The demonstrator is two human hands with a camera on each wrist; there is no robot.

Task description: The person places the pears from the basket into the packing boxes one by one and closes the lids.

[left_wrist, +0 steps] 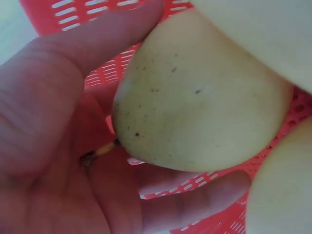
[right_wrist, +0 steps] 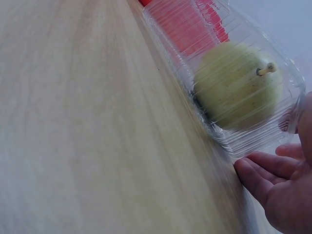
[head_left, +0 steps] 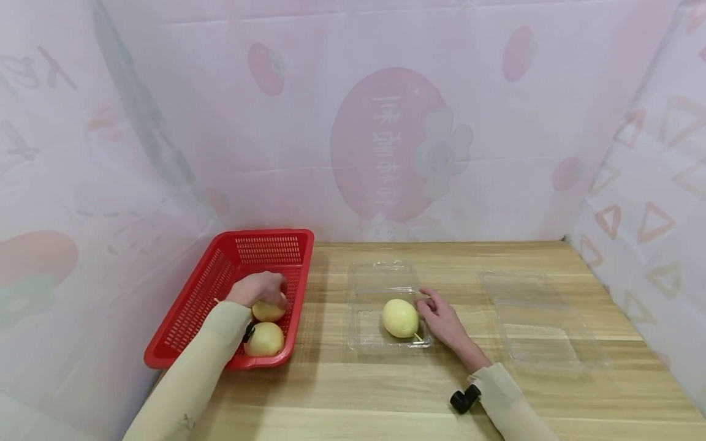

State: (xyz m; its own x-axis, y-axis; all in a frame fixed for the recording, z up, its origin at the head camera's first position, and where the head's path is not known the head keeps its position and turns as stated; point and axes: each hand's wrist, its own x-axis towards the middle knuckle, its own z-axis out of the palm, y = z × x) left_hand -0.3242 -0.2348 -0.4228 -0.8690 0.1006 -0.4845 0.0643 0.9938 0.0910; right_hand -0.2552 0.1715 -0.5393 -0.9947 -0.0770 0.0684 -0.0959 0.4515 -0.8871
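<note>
In the red basket, my left hand [head_left: 259,289] curls round a pale yellow pear [left_wrist: 204,97], thumb along one side and fingers beneath. The pear's brown stem points at the palm in the left wrist view. A second pear [head_left: 265,340] lies nearer the basket's front, and part of another pear borders the held one. My right hand [head_left: 445,321] holds the right edge of a clear plastic container [right_wrist: 170,53], with a fingertip by the rim and other fingers low outside the wall. One pear [head_left: 401,318] sits inside that container, its stem toward the front right.
The red slotted basket [head_left: 303,294] stands on the left of the wooden table [head_left: 353,398]. Another clear plastic container [head_left: 543,343] lies at the right. A black device [head_left: 464,399] is by the right cuff. Printed cloth walls [head_left: 496,153] enclose the back and sides.
</note>
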